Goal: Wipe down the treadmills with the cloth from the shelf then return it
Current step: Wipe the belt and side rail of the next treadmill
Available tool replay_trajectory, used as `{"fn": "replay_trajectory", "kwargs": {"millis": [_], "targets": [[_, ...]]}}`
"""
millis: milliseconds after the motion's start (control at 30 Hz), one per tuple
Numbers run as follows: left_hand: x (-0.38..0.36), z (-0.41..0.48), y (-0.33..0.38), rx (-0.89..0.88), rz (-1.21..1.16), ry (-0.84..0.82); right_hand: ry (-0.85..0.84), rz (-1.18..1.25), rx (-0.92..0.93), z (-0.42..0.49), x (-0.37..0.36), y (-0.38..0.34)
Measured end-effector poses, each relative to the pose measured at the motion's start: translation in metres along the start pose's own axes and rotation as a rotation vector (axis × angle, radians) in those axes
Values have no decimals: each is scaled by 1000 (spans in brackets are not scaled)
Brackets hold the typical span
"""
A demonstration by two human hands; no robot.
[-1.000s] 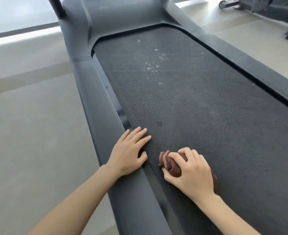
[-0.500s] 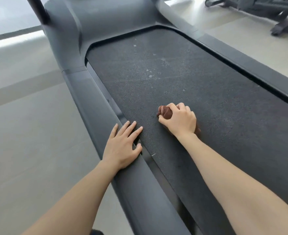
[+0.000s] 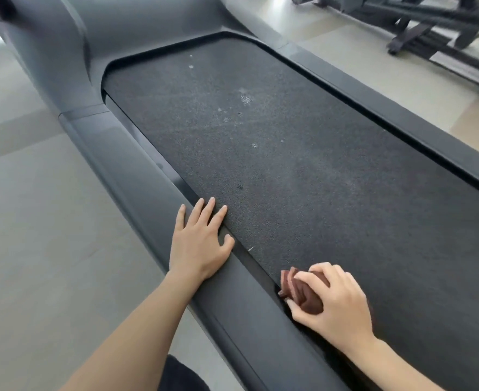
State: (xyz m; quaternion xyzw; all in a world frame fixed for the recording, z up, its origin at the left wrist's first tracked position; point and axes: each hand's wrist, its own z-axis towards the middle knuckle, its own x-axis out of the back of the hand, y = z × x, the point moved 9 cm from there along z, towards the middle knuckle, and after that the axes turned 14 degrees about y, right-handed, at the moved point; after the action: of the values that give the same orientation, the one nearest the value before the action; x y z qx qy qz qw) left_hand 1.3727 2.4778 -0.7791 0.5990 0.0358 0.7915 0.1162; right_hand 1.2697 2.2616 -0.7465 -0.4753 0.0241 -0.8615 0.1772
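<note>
Two hands are in view. The left hand (image 3: 199,244) lies flat with fingers spread and straight: its palm rests on the left side rail (image 3: 136,170), and its fingertips reach over the rail's inner edge onto the belt (image 3: 303,165). The right hand (image 3: 337,303) curls its fingers and thumb round the one cloth (image 3: 303,294), a bunched brown wad, and holds it down on the belt right at the belt's left edge, just beside the rail. The two hands are near each other but apart.

One treadmill fills the frame, with a dark textured belt between two grey side rails, the right side rail (image 3: 402,122) running off toward the lower right. A handful of pale specks (image 3: 245,98) dot the far half of the belt. The grey front hood (image 3: 49,38) rises at the top left. A pale floor (image 3: 35,249) lies on both sides. One other dark machine (image 3: 430,21) stands at the top right, too blurred to tell its kind.
</note>
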Motion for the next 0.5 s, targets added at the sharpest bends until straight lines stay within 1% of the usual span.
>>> {"fn": "replay_trajectory", "kwargs": {"millis": [100,167,267,333,400,500], "targets": [[2,0,0,7,-1,12,24,0,0,57,-41,-20],[1,1,1,2,-5,4,17,-35,-34,98,-70,-27],[1,0,0,-8,-7,-9,-65,-119,-106,134,-96,-25],[2,0,1,-17,-12,-8,-100,-111,-124,130,-96,-24],[2,0,0,-13,-19,-1,-101,-67,-135,109,-77,-22],[0,0,0,-13,-24,2,-18,-38,-136,48,-31,-12]]}}
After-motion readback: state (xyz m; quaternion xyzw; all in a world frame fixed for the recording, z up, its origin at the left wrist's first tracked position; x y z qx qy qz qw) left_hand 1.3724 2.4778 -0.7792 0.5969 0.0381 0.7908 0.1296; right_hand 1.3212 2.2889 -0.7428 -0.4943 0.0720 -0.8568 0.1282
